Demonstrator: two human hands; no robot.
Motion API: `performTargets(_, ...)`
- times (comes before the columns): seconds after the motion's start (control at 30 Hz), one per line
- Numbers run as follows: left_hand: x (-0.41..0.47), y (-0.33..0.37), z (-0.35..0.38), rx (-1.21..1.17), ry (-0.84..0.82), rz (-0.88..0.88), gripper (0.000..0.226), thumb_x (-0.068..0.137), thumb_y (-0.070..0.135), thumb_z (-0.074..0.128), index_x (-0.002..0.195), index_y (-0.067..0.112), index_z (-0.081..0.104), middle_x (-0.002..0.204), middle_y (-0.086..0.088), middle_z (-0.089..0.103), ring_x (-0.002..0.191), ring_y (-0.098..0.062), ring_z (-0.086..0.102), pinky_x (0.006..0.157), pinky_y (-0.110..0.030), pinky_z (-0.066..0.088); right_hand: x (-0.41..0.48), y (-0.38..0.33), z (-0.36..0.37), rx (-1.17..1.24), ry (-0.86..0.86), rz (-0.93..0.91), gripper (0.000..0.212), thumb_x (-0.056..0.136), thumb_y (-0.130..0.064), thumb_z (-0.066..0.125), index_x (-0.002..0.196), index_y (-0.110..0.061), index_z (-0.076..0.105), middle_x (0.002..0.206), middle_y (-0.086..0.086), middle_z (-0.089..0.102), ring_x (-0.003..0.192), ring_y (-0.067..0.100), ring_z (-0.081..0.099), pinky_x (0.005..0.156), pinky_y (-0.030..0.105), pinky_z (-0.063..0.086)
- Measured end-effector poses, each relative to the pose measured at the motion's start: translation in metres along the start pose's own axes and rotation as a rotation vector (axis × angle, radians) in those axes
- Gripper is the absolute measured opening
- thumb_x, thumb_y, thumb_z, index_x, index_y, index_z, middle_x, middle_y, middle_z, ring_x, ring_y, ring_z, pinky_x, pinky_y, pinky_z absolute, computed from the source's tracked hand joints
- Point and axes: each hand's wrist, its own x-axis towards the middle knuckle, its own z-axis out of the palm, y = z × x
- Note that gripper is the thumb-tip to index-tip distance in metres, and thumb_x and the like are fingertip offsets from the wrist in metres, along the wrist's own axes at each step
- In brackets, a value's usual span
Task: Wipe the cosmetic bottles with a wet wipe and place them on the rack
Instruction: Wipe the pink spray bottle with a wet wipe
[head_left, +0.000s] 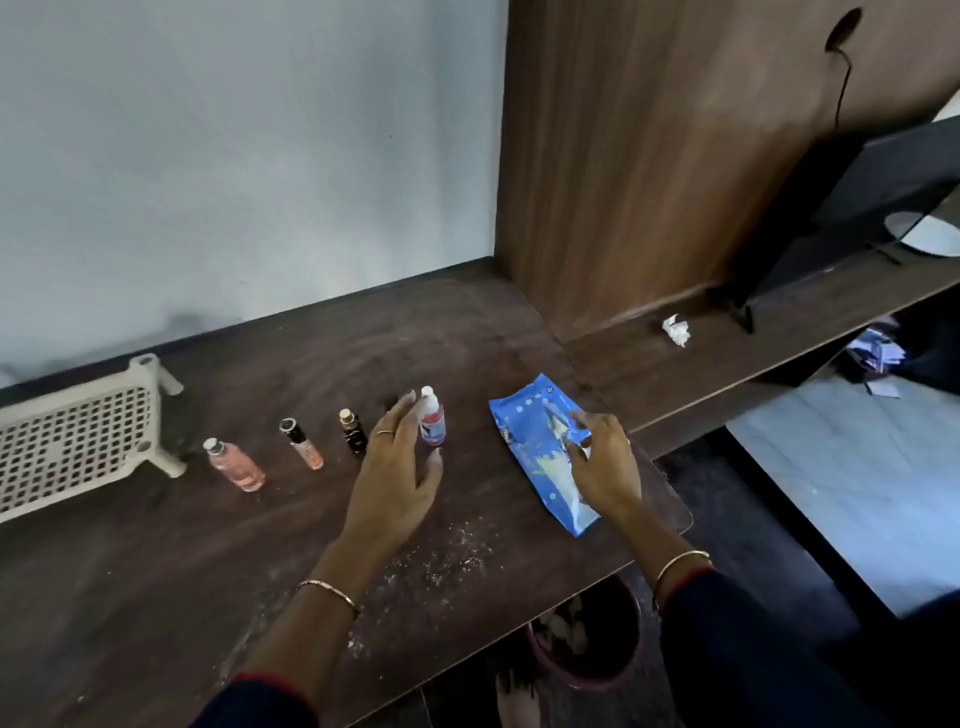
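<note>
A row of small cosmetic bottles stands on the dark wooden table (156, 561): a pink bottle (236, 464), a peach tube with a black cap (302, 443), a dark bottle with a gold cap (352, 431) and a white-capped bottle with a pink and blue label (431, 417). My left hand (400, 467) hovers with spread fingers just left of the white-capped bottle, thumb below it, not gripping. My right hand (597, 467) pinches at the opening of the blue wet-wipe pack (535, 436) lying flat on the table. The cream perforated rack (72, 441) sits at the far left.
A crumpled white tissue (677, 330) lies on the lower shelf to the right, near a black stand (831, 218). A wood panel rises behind the table. White crumbs are scattered near the table's front edge. A bin (582, 639) stands below the table.
</note>
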Motion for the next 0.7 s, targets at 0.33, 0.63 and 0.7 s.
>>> performTargets(0.33, 0.031, -0.006, -0.001, 0.185, 0.075, -0.116, 0.059, 0.083, 0.022, 0.064, 0.138, 0.022, 0.043, 0.126, -0.005, 0.047, 0.116, -0.024, 0.037, 0.101, -0.038, 0.036, 0.025, 0.006, 0.007, -0.101, -0.087, 0.023, 0.034, 0.09, -0.011, 0.058, 0.123, -0.02, 0.061, 0.123, 0.0, 0.053, 0.109, 0.021, 0.055, 0.084, 0.036, 0.05)
performTargets(0.63, 0.061, -0.009, -0.011, 0.346, 0.007, -0.095, 0.041, 0.09, 0.028, 0.056, 0.131, 0.024, 0.053, 0.126, -0.001, 0.053, 0.118, -0.027, 0.042, 0.097, -0.042, 0.035, 0.029, 0.009, 0.011, 0.009, -0.008, 0.055, 0.01, 0.094, -0.019, 0.054, 0.102, -0.016, 0.06, 0.104, 0.001, 0.064, 0.09, 0.019, 0.059, 0.072, 0.032, 0.046)
performTargets(0.7, 0.065, -0.01, -0.011, 0.37, -0.039, -0.1, 0.036, 0.09, 0.029, 0.055, 0.126, 0.028, 0.057, 0.123, 0.004, 0.055, 0.118, -0.024, 0.043, 0.095, -0.041, 0.034, 0.027, 0.007, 0.006, 0.056, 0.028, 0.08, 0.015, 0.097, -0.02, 0.05, 0.109, -0.015, 0.056, 0.102, 0.0, 0.064, 0.088, 0.019, 0.06, 0.072, 0.035, 0.048)
